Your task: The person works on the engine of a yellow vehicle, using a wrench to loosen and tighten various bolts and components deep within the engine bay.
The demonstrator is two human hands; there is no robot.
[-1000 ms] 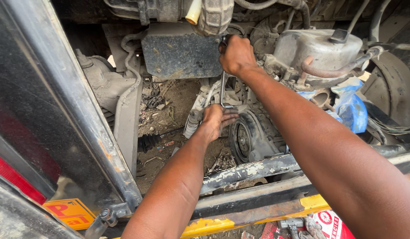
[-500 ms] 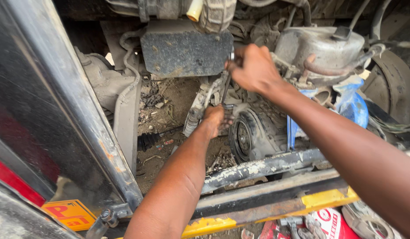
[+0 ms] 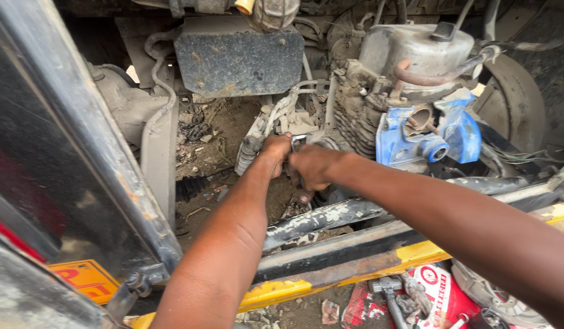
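My left hand (image 3: 273,153) and my right hand (image 3: 312,168) meet low in the open engine bay, knuckles almost touching, in front of the finned grey engine (image 3: 355,125). Both are curled around a metal wrench (image 3: 298,141); only a short shiny piece of it shows between them. The part the tool sits on is hidden behind my fingers. A bundle of pale cables (image 3: 276,116) runs down just above my left hand.
A blue engine housing (image 3: 458,131) sits right of my hands under a grey canister (image 3: 416,45). A dusty black plate (image 3: 239,61) hangs above. A scuffed black bar (image 3: 331,216) and yellow frame rail (image 3: 276,292) cross below my arms. A hammer (image 3: 388,291) lies by a red-and-white packet (image 3: 443,298).
My right hand has come down from the top of the wrench, high by the black plate, to beside my left hand at the engine. The view has shifted left.
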